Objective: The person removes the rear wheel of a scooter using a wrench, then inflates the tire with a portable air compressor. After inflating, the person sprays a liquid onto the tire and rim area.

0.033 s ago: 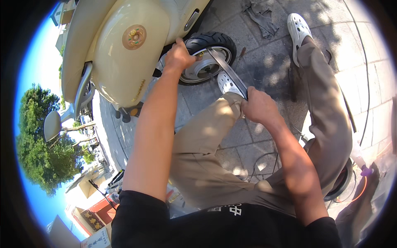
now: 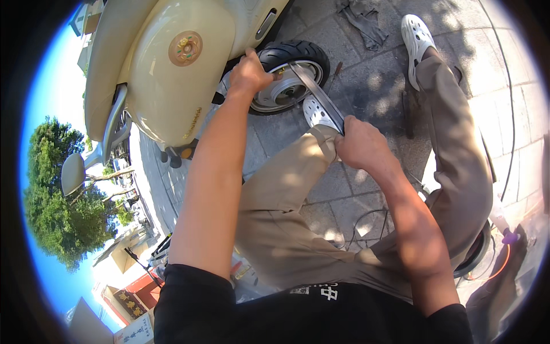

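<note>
A long flat metal tyre lever runs from my right hand up to the wheel. My right fingers are closed round its near end, and its far tip meets the silver rim. My left hand is at the left side of the black tyre, fingers bent over it and thumb toward the rim. What lies under the palm is hidden. A small yellowish piece shows by the thumb. The wheel belongs to a cream scooter at the upper left.
My white clogs stand on the grey paving, one close to the wheel. A grey glove-like cloth lies at the top. A dark cable runs down the right side. Another black tyre is beside my right leg, near an orange cord.
Very little differs. The wheel, the lever and both hands appear shifted slightly in the picture; both hands keep the same hold.
</note>
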{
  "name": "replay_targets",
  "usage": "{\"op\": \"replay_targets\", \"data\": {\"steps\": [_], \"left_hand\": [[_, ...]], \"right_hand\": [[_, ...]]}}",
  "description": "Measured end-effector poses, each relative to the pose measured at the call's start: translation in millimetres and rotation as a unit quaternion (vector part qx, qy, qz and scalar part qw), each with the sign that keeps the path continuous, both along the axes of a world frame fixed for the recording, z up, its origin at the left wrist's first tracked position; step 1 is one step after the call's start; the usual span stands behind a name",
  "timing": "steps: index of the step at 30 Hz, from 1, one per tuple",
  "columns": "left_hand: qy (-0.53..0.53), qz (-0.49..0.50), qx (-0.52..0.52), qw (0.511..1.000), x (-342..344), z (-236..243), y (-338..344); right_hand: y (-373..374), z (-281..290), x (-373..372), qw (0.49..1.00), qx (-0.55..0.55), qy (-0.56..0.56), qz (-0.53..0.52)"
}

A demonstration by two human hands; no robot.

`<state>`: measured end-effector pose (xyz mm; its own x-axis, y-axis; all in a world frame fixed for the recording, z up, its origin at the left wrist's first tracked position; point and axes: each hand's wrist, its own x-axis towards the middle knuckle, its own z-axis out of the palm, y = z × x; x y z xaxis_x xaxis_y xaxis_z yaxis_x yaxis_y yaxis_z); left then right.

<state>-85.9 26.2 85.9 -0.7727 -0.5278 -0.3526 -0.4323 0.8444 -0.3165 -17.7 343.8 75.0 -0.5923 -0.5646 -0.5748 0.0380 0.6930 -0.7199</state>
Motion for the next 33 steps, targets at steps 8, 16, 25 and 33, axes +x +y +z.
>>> {"op": "replay_targets", "data": {"steps": [8, 16, 25, 33], "left_hand": [[-0.015, -0.025, 0.017, 0.999, -19.3, -4.8, 7.7], [0.029, -0.022, 0.028, 0.999, -15.0, -12.9, 1.7], [0.012, -0.052, 0.023, 0.998, 3.7, -8.5, -1.1], [0.005, 0.005, 0.019, 1.000, -15.2, 1.7, -22.9]], "right_hand": [[-47.6, -114.4, 87.7, 0.995, 0.007, -0.011, -0.102], [10.7, 36.6, -34.2, 0.995, 0.035, 0.048, 0.080], [12.5, 17.9, 6.5, 0.995, 0.044, 0.048, 0.070], [126.9, 157.9, -105.2, 0.952, 0.187, 0.040, 0.240]]}}
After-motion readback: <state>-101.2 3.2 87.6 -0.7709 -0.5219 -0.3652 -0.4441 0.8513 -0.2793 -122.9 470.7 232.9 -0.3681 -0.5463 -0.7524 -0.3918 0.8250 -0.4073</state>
